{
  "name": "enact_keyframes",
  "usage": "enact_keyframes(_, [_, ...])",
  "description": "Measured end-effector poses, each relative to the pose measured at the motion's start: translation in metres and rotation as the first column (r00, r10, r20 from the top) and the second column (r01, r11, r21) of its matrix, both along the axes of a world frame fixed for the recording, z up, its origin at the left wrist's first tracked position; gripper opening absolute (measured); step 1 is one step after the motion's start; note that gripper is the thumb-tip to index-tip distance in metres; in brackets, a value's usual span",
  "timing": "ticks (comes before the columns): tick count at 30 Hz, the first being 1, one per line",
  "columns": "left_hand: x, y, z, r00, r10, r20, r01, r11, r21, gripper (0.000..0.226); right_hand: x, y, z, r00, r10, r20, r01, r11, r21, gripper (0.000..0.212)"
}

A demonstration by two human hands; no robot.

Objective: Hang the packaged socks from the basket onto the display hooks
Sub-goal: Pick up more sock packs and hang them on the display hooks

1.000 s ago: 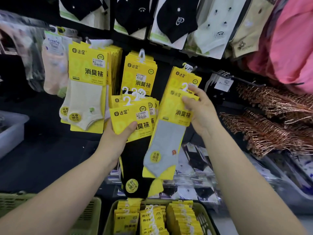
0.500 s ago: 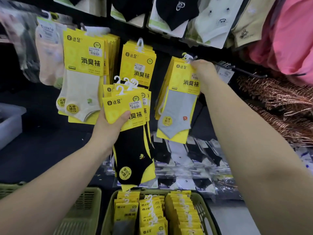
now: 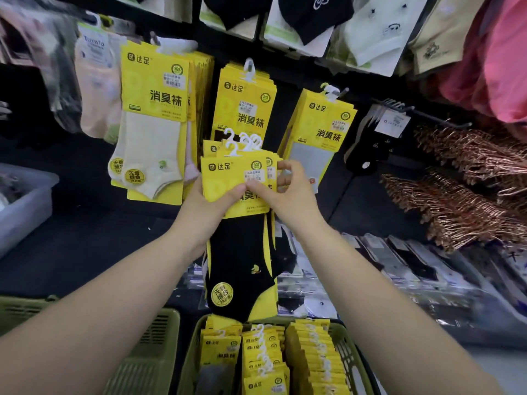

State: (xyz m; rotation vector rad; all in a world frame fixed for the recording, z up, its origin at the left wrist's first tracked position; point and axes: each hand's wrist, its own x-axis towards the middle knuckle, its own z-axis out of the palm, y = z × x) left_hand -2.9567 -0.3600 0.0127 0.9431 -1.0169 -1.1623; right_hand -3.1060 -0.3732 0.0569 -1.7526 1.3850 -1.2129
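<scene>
My left hand [image 3: 204,208] grips a fanned bundle of yellow-carded black sock packs [image 3: 236,178] with white plastic hooks on top, held in front of the display wall. My right hand [image 3: 281,195] pinches the front pack of that bundle at its right side, thumb on the card. Behind hang yellow packs on display hooks: white socks [image 3: 155,115] at left, black socks [image 3: 246,101] in the middle, grey socks [image 3: 322,129] at right. Below, a green basket [image 3: 191,360] holds rows of more yellow packs [image 3: 285,363].
A second green basket [image 3: 148,354] stands at lower left and a grey bin [image 3: 25,201] at far left. Copper wire hangers [image 3: 467,178] pile up at right. Clear-bagged socks [image 3: 399,266] lie on the shelf. More socks and pink fabric [image 3: 502,52] hang above.
My right hand left the grey pack hanging on the right hook and came down to the bundle in my left hand, where it now pinches the front pack.
</scene>
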Motion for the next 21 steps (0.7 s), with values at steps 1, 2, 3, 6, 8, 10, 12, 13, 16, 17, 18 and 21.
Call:
enact_keyframes(1, [-0.002, 0.001, 0.000, 1.000, -0.005, 0.006, 0.005, 1.000, 0.013, 0.047, -0.003, 0.000, 0.001, 0.999, -0.016, 0.030, 0.015, 1.000, 0.019, 0.049])
enact_keyframes(2, [-0.003, 0.002, -0.001, 1.000, -0.010, 0.006, 0.010, 1.000, 0.022, 0.053, -0.006, 0.000, 0.002, 0.998, -0.011, 0.063, 0.007, 0.999, 0.053, 0.047])
enact_keyframes(3, [-0.004, 0.003, -0.001, 1.000, -0.021, -0.001, 0.021, 1.000, 0.022, 0.061, -0.008, 0.000, 0.004, 0.995, 0.010, 0.102, -0.019, 0.996, 0.085, 0.042])
enact_keyframes(6, [-0.004, 0.003, -0.001, 0.997, -0.071, -0.029, 0.071, 0.997, 0.006, 0.074, -0.018, -0.001, 0.006, 0.964, 0.099, 0.246, -0.138, 0.979, 0.148, 0.029])
enact_keyframes(8, [-0.004, 0.003, -0.001, 0.996, -0.092, -0.015, 0.091, 0.996, -0.006, 0.072, -0.026, -0.003, 0.009, 0.942, 0.090, 0.322, -0.157, 0.969, 0.188, 0.028])
enact_keyframes(10, [-0.006, 0.003, -0.001, 0.998, -0.068, 0.004, 0.068, 0.998, -0.014, 0.066, -0.036, -0.005, 0.012, 0.897, 0.084, 0.434, -0.184, 0.963, 0.195, 0.023])
enact_keyframes(12, [-0.007, 0.001, -0.001, 1.000, -0.011, 0.013, 0.011, 1.000, -0.025, 0.053, -0.049, -0.011, 0.021, 0.809, 0.060, 0.585, -0.189, 0.969, 0.161, 0.020])
enact_keyframes(13, [-0.006, 0.000, -0.001, 1.000, 0.019, 0.019, -0.018, 0.999, -0.032, 0.045, -0.056, -0.015, 0.028, 0.761, 0.035, 0.647, -0.154, 0.980, 0.128, 0.020])
enact_keyframes(16, [-0.003, -0.003, -0.001, 0.997, 0.069, 0.037, -0.068, 0.997, -0.038, 0.032, -0.074, -0.028, 0.055, 0.741, -0.056, 0.669, 0.060, 0.998, 0.017, 0.008])
enact_keyframes(17, [-0.002, -0.004, -0.002, 0.996, 0.077, 0.043, -0.076, 0.996, -0.037, 0.032, -0.077, -0.033, 0.064, 0.778, -0.095, 0.621, 0.138, 0.990, -0.021, 0.007])
enact_keyframes(18, [0.000, -0.005, -0.003, 0.995, 0.086, 0.047, -0.084, 0.996, -0.033, 0.034, -0.080, -0.037, 0.071, 0.817, -0.128, 0.562, 0.193, 0.980, -0.057, 0.011])
enact_keyframes(21, [0.004, -0.005, -0.006, 0.990, 0.125, 0.067, -0.123, 0.992, -0.031, 0.050, -0.085, -0.048, 0.086, 0.894, -0.163, 0.418, 0.227, 0.968, -0.109, 0.014])
